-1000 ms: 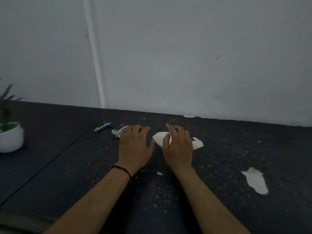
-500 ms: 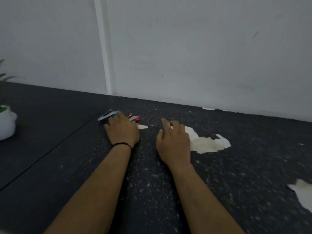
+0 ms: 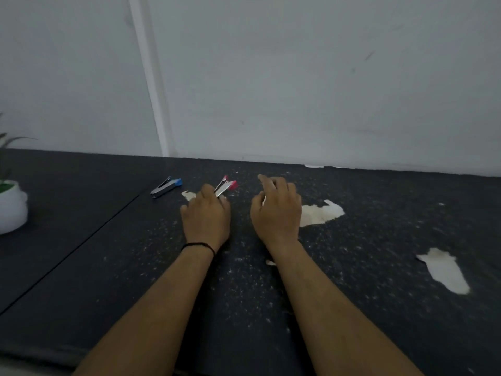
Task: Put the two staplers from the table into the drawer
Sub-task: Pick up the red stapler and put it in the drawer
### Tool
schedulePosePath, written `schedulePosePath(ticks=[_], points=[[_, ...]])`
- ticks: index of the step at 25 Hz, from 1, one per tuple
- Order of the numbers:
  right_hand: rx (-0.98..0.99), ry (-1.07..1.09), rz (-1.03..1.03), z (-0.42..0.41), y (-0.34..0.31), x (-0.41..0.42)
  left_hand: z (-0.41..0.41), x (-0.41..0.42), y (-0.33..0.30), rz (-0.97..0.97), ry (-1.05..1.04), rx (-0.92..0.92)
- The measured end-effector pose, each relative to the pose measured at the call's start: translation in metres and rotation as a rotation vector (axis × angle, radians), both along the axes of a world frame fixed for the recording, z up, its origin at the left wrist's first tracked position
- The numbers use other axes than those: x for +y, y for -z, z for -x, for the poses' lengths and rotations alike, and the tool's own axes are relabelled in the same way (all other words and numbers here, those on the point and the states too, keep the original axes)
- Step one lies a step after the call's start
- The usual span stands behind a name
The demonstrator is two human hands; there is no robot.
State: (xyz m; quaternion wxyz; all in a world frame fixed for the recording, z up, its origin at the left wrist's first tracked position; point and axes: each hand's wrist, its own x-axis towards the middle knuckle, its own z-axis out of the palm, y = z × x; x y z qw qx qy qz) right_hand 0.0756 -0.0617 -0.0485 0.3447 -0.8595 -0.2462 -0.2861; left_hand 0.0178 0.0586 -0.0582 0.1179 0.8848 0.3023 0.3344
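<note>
Two small metal staplers are near the wall on the black table. The blue-ended stapler lies free, to the left of my hands. The red-ended stapler sticks out past the fingers of my left hand, which are curled over its near end. My right hand rests palm down just to the right with loosely spread fingers and nothing in it. No drawer is in view.
A white pot with a green plant stands at the left edge. Pale patches of worn surface mark the table on the right. A seam runs diagonally across the left of the tabletop. A grey wall closes the back.
My left hand has shifted right from beside the blue stapler and closed on the red one. The blue stapler now lies uncovered. My right hand stays beside it.
</note>
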Motion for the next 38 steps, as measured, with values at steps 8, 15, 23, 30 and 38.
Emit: schedulePosePath(ticks=[8,15,23,30,38], points=[[-0.1,0.263,-0.17,0.019,-0.023,-0.159,-0.006,-0.158,-0.011,0.008,0.506,-0.112],[-0.052,0.628,-0.347,0.049,-0.001,-0.343,-0.015,-0.351,0.005,-0.046,0.95,-0.037],[0.029,0.992,-0.522,0.067,0.041,-0.49,-0.034,-0.499,0.02,-0.145,1.097,0.034],[0.323,1.066,-0.763,0.061,0.089,-0.548,-0.042,-0.558,0.029,-0.288,1.21,0.052],[0.484,0.993,-1.008,0.048,0.106,-0.569,-0.032,-0.557,0.026,-0.421,1.178,0.041]])
